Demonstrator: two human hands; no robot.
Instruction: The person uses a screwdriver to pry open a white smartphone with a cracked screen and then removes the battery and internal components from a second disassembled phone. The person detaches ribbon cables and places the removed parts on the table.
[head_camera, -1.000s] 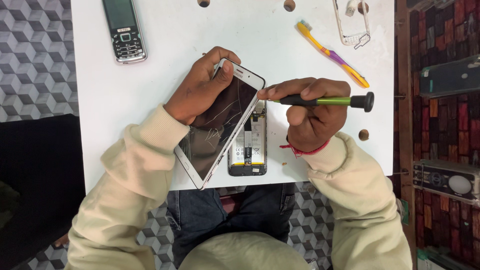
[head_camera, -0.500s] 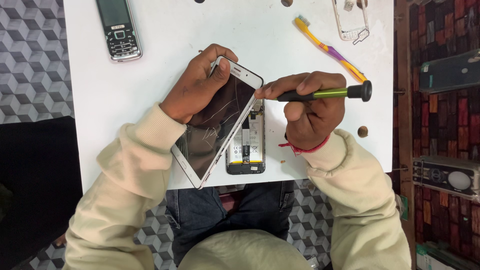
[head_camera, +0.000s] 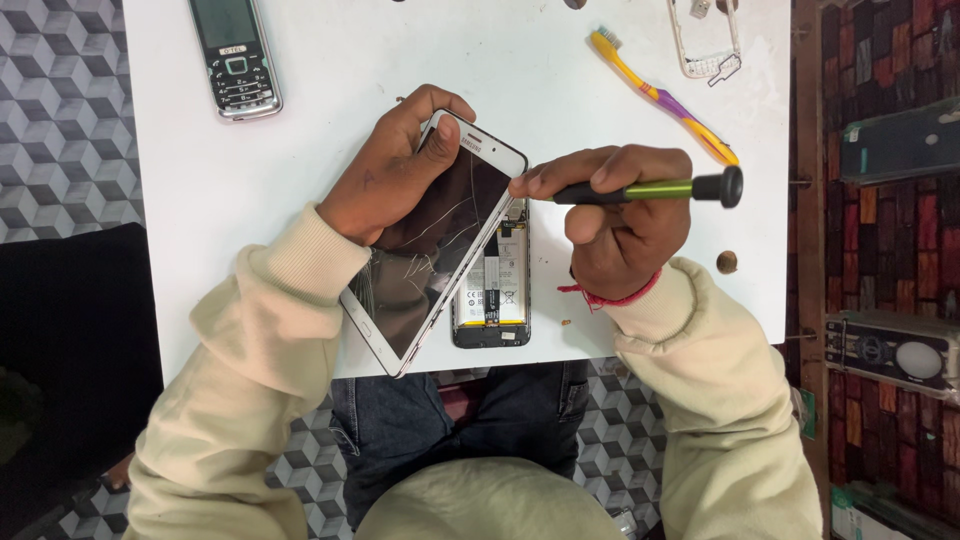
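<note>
The white desk (head_camera: 300, 200) fills most of the view, its near edge running just above the person's lap and its right edge close to a patterned wall. On it the left hand (head_camera: 395, 170) is curled around the top of a white phone screen panel (head_camera: 435, 240) with cracked dark glass, fingers wrapped over its upper edge and palm on the glass, tilting it up off the opened phone body (head_camera: 492, 290), which lies flat near the desk's front edge with its battery and boards showing. The right hand (head_camera: 615, 215) is closed around a screwdriver (head_camera: 650, 188) with a green and black handle, held level, its tip end hidden at the panel's right edge where thumb and forefinger pinch. Open desk surface lies to the left of the left forearm and above both hands. Farther back lie a dark keypad phone (head_camera: 235, 55) at upper left, a yellow and purple toothbrush (head_camera: 665, 97), a white phone frame (head_camera: 705, 40), and a small brown round piece (head_camera: 727, 262) just right of the right wrist.
</note>
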